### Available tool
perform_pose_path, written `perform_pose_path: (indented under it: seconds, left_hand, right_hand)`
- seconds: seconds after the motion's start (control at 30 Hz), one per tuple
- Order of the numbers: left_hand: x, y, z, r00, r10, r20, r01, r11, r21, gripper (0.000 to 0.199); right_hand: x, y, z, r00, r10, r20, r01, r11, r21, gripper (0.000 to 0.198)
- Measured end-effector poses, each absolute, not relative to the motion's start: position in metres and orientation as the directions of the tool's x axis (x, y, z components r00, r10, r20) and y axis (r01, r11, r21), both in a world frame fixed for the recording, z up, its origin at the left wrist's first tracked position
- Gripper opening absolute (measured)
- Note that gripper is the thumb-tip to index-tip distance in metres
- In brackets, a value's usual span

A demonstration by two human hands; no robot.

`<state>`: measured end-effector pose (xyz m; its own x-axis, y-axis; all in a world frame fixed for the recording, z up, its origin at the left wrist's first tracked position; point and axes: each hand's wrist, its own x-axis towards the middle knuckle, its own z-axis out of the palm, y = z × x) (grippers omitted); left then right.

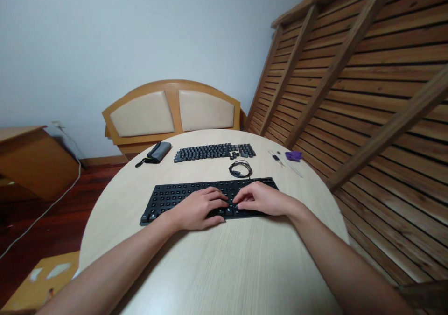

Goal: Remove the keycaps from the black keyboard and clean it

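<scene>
A black keyboard base (168, 197) without its keycaps lies on the round pale wood table (224, 263). My left hand (198, 208) rests on its middle, fingers curled down onto the switches. My right hand (261, 198) lies just to the right, fingertips pressing near the same spot; a small keycap may be under them, but I cannot tell. Behind the base, a block of removed black keycaps (214, 152) is laid out in keyboard order.
A coiled black cable (240, 169) lies between keycaps and base. A grey pouch (156, 152) sits at the back left; a purple tool (293, 155) and small metal pieces (276, 157) at the back right. A wooden headboard (171, 109) and slatted frame (367, 81) stand behind.
</scene>
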<state>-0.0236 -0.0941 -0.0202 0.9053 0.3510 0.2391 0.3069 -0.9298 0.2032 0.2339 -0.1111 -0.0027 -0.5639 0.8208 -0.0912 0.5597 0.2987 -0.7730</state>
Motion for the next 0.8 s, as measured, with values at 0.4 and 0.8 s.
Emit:
perform_pose_path:
  seconds: [0.4,0.8]
  left_hand:
    - [-0.024,-0.094,-0.021,0.904,0.352,0.242,0.303,-0.928,0.218,0.036]
    - [-0.023,-0.095,-0.019,0.906,0.354,0.232,0.304,-0.926,0.223,0.034]
  right_hand:
    - [0.230,-0.116,-0.005,-0.595,0.801,-0.064,0.564,0.359,-0.743,0.023]
    - [0.218,-0.124,0.003,-0.592,0.805,0.044,0.648,0.508,-0.568,0.019]
